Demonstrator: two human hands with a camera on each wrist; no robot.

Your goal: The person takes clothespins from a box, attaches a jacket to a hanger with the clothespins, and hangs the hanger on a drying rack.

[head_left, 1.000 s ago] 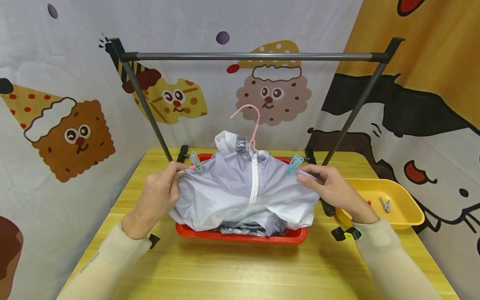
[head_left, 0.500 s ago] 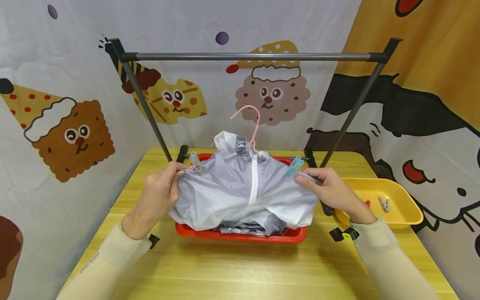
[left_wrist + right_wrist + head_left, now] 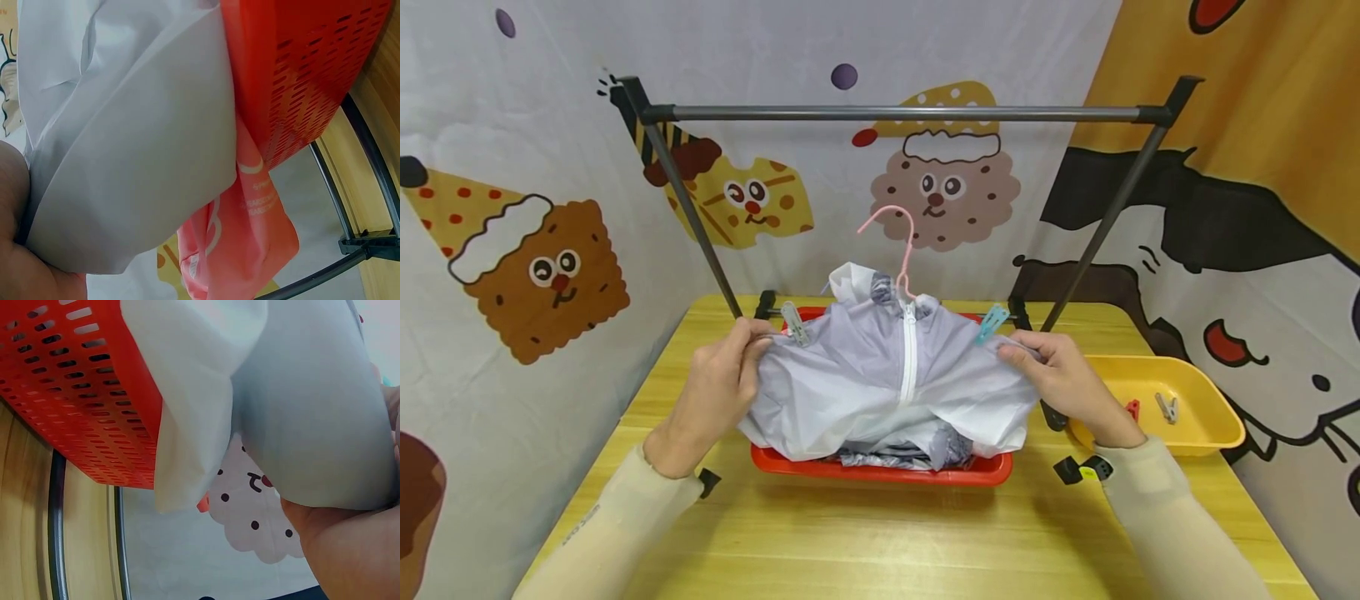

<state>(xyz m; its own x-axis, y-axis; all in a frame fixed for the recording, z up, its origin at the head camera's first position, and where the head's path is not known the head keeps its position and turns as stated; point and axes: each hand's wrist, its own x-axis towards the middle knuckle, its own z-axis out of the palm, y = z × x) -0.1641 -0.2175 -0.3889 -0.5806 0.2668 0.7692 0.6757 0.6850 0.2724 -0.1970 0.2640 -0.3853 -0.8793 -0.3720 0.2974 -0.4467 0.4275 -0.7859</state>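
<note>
A cartoon-printed cloth (image 3: 737, 50) backs the wooden table (image 3: 880, 542), where a metal rack (image 3: 895, 113) stands. Left hand (image 3: 711, 387) and right hand (image 3: 1067, 383) each pinch a shoulder of the pale jacket (image 3: 827, 383) (white-zipped), spread over a red basket (image 3: 880, 473).

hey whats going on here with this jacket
A person holds a grey and white jacket over a red basket, the left hand gripping one shoulder and the right hand the other. A pink hanger's hook sticks up at the collar, with a grey clip and a blue clip near the shoulders. The hook isn't on the rack's bar yet.
</note>
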